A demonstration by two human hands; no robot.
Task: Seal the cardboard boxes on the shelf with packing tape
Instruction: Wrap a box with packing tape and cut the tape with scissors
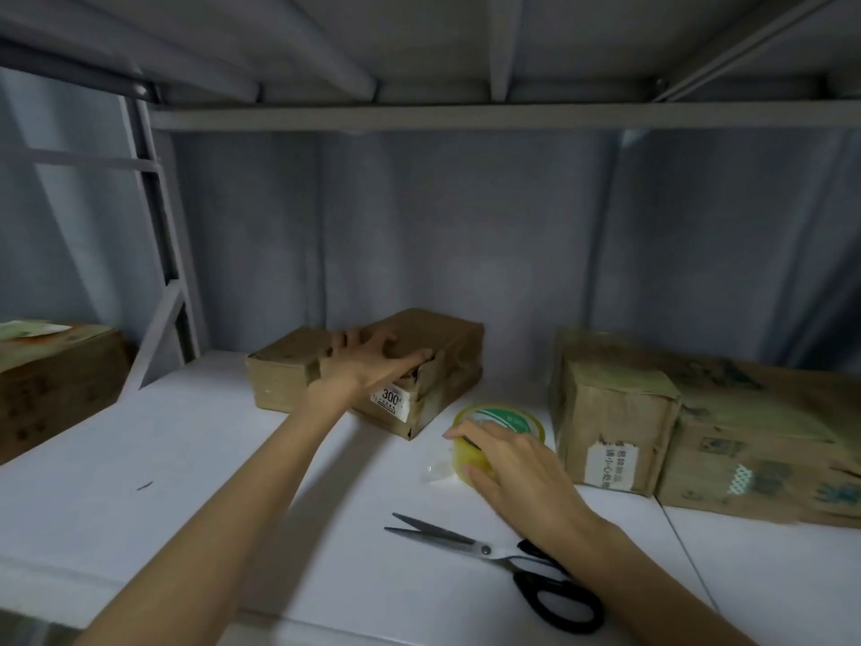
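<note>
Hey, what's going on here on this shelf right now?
A person is getting ready to tape up cardboard boxes on a white shelf. The left hand rests on top of the middle box, whose near flap edge looks torn and loose. The right hand grips a roll of tape standing on the shelf beside that box. Open scissors lie in front, untouched. More boxes sit to the right, and another box at far left.

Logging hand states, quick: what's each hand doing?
Left hand: open, resting on the cardboard box.
Right hand: gripping the tape roll.
</note>
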